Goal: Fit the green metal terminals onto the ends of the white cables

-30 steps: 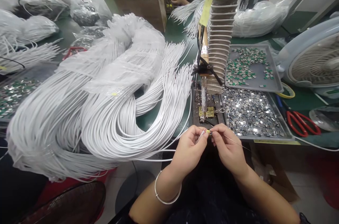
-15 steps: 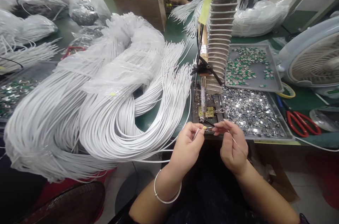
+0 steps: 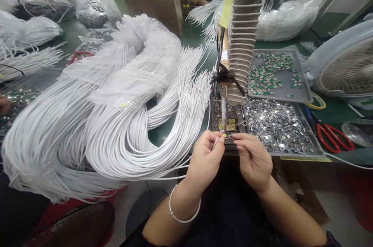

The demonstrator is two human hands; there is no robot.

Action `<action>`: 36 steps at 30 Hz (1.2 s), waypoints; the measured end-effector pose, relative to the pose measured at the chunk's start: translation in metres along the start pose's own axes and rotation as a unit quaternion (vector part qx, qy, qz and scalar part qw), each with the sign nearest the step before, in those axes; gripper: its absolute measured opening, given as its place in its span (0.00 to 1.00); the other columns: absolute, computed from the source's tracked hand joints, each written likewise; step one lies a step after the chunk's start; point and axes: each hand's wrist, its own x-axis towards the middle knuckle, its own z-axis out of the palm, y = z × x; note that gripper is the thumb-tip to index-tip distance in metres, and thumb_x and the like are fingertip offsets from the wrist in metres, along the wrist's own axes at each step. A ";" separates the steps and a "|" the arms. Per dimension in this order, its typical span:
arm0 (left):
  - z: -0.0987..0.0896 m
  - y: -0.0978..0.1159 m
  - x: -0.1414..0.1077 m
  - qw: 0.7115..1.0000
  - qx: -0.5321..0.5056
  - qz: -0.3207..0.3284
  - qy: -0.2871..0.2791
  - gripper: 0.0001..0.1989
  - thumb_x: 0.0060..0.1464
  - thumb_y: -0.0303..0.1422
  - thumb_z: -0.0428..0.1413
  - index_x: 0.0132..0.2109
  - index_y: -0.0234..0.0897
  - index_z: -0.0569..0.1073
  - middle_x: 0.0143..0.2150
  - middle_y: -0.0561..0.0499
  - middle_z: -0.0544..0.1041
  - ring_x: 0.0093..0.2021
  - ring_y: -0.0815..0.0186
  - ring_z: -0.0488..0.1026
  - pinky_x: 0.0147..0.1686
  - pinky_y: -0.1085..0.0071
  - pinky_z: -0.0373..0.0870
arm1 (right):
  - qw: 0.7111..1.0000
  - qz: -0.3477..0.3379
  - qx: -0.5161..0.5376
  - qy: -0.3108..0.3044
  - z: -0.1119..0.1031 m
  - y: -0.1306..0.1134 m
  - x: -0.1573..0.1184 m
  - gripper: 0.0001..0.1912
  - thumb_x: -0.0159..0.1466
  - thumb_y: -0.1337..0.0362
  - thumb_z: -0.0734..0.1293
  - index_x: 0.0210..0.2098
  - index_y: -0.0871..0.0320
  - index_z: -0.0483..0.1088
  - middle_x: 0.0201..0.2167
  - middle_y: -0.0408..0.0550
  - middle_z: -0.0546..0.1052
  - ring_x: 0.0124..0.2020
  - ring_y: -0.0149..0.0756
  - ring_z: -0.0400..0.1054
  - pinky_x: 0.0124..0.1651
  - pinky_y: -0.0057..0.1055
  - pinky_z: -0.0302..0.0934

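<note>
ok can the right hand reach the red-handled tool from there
Probably yes: the red-handled tool lies uncovered beside the metal-parts tray, though the right hand holds a thin wire.

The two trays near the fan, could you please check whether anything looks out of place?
Nothing looks spilled; one green piece lies alone near the front edge of the rear tray, slightly odd since the others are grouped.

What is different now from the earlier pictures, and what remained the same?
The left hand and right hand have moved slightly forward, closer to the soldering iron. The right hand, farther apart just before, is beside the left again. The left hand still pinches a white cable, the right a thin wire. Another person's hand has appeared at the left edge. The cable bundle and trays stayed.
</note>
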 end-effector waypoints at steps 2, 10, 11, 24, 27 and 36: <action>0.000 0.002 0.000 1.000 0.003 0.003 0.002 0.08 0.54 0.32 0.54 0.29 0.37 0.64 0.37 0.51 0.73 0.34 0.71 0.68 0.35 0.74 0.65 | 1.000 -0.005 -0.007 -0.004 0.000 -0.001 0.002 0.10 0.62 0.73 0.61 0.38 0.54 0.69 0.35 0.50 0.77 0.38 0.37 0.73 0.39 0.39 0.70; 0.001 0.007 -0.001 1.000 -0.004 0.013 -0.003 0.08 0.55 0.31 0.52 0.29 0.37 0.63 0.37 0.53 0.70 0.34 0.73 0.66 0.36 0.76 0.64 | 0.999 -0.040 0.006 0.000 0.001 0.001 0.006 0.11 0.61 0.76 0.61 0.39 0.57 0.69 0.36 0.50 0.75 0.39 0.35 0.71 0.40 0.35 0.69; 0.001 0.007 -0.001 1.000 -0.003 0.014 -0.003 0.08 0.55 0.30 0.52 0.29 0.37 0.63 0.37 0.53 0.70 0.34 0.73 0.66 0.36 0.76 0.63 | 0.999 -0.040 0.008 -0.001 0.002 0.001 0.006 0.11 0.61 0.76 0.61 0.39 0.57 0.69 0.36 0.50 0.75 0.39 0.35 0.71 0.40 0.35 0.69; 0.000 0.009 -0.002 1.000 -0.004 0.026 0.007 0.06 0.55 0.29 0.52 0.30 0.36 0.64 0.38 0.53 0.71 0.37 0.72 0.68 0.40 0.75 0.64 | 0.999 -0.048 -0.001 -0.011 0.003 -0.002 0.008 0.12 0.61 0.76 0.61 0.40 0.56 0.69 0.37 0.50 0.74 0.40 0.35 0.70 0.40 0.36 0.69; 0.000 0.009 -0.003 1.000 -0.007 0.027 0.006 0.06 0.56 0.29 0.52 0.30 0.36 0.65 0.38 0.53 0.71 0.36 0.72 0.67 0.39 0.75 0.64 | 0.999 -0.048 -0.003 -0.011 0.003 -0.002 0.008 0.12 0.61 0.76 0.61 0.40 0.56 0.69 0.37 0.50 0.74 0.40 0.36 0.71 0.41 0.36 0.70; 0.001 0.010 -0.001 0.999 -0.019 0.033 0.007 0.06 0.55 0.27 0.52 0.30 0.36 0.65 0.38 0.53 0.71 0.37 0.73 0.68 0.39 0.76 0.64 | 0.998 -0.058 -0.012 -0.001 0.005 -0.003 0.010 0.12 0.61 0.75 0.62 0.41 0.55 0.69 0.38 0.50 0.74 0.39 0.36 0.71 0.40 0.36 0.70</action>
